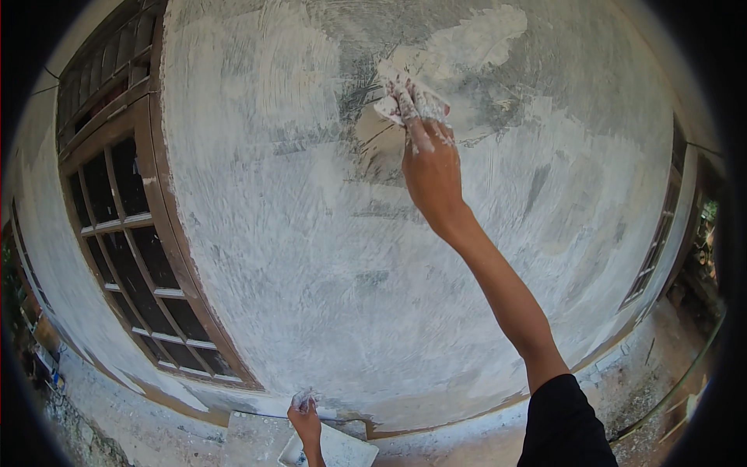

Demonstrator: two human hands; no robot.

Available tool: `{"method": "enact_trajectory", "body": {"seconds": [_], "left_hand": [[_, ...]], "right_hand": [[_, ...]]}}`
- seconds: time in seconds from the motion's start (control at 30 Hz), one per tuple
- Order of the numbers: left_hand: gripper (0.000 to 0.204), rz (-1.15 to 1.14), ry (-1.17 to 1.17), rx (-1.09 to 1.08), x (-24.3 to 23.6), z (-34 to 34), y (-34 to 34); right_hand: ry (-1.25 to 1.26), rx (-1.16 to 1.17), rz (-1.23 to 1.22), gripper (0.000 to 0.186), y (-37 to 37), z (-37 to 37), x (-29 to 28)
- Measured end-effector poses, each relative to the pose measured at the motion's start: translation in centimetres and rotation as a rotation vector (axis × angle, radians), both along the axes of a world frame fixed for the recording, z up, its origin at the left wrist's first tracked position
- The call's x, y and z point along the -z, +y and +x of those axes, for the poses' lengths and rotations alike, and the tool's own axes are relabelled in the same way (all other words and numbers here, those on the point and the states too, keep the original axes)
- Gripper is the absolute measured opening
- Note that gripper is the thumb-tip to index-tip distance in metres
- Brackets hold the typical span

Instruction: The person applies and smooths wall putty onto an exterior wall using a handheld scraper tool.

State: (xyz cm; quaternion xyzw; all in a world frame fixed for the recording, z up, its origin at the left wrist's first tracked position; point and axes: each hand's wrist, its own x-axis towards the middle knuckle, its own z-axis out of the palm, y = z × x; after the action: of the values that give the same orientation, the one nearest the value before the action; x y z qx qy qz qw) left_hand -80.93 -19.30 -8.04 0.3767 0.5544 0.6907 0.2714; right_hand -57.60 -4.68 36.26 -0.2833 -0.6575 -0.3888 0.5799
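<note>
My right arm reaches up the wall [311, 233]. The fingers of my right hand [432, 159], smeared with white paste, press a flat, putty-coated scraper [387, 111] against a darker patch. Around that patch, pale wet putty [486, 35] lies in uneven strokes. Low down, near the foot of the wall, my left hand [305, 419] is closed, with white paste on its fingers. What it holds is too small and smeared to make out. Below it, partly hidden by my left forearm, sits a shallow white tray [350, 451].
A brown-framed window [167, 233] with dark panes stands left of the work area. Another window [654, 241] is at the far right. A pale slab [253, 440] lies beside the tray. Spattered ground [482, 450] runs along the wall's base, with a thin hose or cable [677, 389] at right.
</note>
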Motion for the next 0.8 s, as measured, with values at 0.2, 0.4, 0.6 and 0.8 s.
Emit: {"method": "enact_trajectory", "body": {"seconds": [0.2, 0.4, 0.6, 0.8], "left_hand": [[0.024, 0.023, -0.017, 0.007, 0.2, 0.7, 1.1], [0.025, 0.023, 0.025, 0.031, 0.3, 1.4, 1.3], [0.025, -0.008, 0.015, 0.040, 0.9, 1.4, 1.1], [0.025, -0.029, 0.013, 0.053, 1.7, 1.7, 1.5]], "right_hand": [[-0.235, 0.208, -0.182, 0.029, 5.4, 0.8, 2.0], [-0.504, 0.194, -0.303, 0.034, 2.0, -0.4, 11.8], [-0.212, 0.100, 0.053, 0.035, 0.6, 2.9, -2.6], [-0.287, 0.077, -0.045, 0.031, 4.7, 3.2, -1.0]]}}
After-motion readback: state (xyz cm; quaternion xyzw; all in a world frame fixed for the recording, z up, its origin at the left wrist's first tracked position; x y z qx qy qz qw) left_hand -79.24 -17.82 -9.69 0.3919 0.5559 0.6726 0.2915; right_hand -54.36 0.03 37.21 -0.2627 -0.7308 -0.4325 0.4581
